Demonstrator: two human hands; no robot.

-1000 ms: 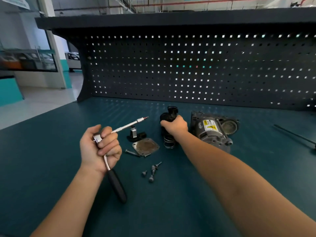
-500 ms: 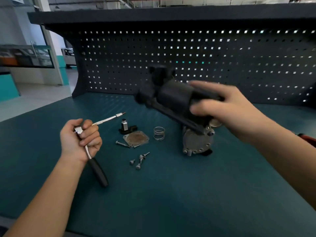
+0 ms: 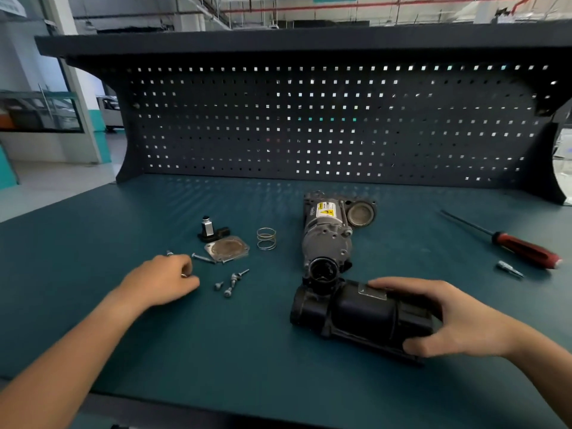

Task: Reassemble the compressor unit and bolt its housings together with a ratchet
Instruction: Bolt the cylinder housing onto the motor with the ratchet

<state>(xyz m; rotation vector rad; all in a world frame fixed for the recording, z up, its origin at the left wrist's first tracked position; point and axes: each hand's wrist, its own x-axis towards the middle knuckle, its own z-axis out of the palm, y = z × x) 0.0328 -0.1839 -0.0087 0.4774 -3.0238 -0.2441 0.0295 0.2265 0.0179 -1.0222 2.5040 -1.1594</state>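
Observation:
My right hand (image 3: pixel 458 320) grips the right end of the black cylindrical housing (image 3: pixel 356 317), which lies on its side on the bench. Its left end sits just in front of the open port of the grey motor housing (image 3: pixel 325 243) with a yellow warning label. My left hand (image 3: pixel 164 280) rests palm down on the bench with curled fingers around the ratchet (image 3: pixel 184 275). Only small metal bits of the ratchet show. Several loose bolts (image 3: pixel 230 283) lie right of that hand.
A square cover plate (image 3: pixel 227 249), a long screw (image 3: pixel 202 258), a small black and silver fitting (image 3: pixel 210 230) and a coil spring (image 3: pixel 266 239) lie mid-bench. At the right are a red-handled screwdriver (image 3: pixel 523 246) and a small bit (image 3: pixel 507 269). A pegboard (image 3: pixel 309 125) backs the bench.
My right hand has brought the black housing down from the air onto the bench in front of the grey housing. My left hand has lowered the ratchet to the bench.

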